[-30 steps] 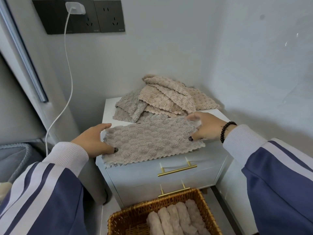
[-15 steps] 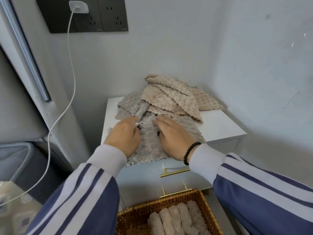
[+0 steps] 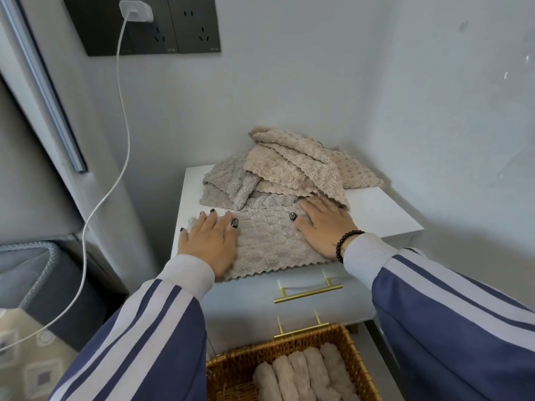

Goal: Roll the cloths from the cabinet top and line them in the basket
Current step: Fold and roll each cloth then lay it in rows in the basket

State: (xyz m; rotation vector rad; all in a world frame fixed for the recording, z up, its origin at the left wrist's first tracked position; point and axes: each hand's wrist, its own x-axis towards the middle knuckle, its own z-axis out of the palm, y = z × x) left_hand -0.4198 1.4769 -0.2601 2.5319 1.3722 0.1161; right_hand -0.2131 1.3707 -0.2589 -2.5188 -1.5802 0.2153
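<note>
Partway through. Basket (image 3: 356,342) below my wrists already holds about five rolled cloths (image 3: 304,374), lined side by side, long axes pointing away from me (front of basket cut off by the frame, so count is rough). Left to do: the cloth under my palms, plus the heap (image 3: 289,166) just past my fingertips, several pieces, can't count exactly.

My left hand (image 3: 210,241) lies flat, fingers straight and slightly spread, pressing the left end of the grey-beige cloth (image 3: 269,241). My right hand (image 3: 324,227) also flat, fingers extended, on its right end, fingertips touching the heap's near edge. Neither hand grips anything; both just press down. The cloth spans between my hands on the cabinet top (image 3: 385,215), and its near hem hangs just over the front edge toward my wrists. Looks like flattening before rolling, my guess.

Materials: cloths are plush microfibre, scalloped waffle-like texture, zigzag-cut edges; some greyer, some more tan. Soft, floppy, should roll easily but may spring open. Basket is woven wicker, golden brown, rectangular. Cabinet is smooth white, with brass bar handles (image 3: 308,292) under my wrists.
</note>
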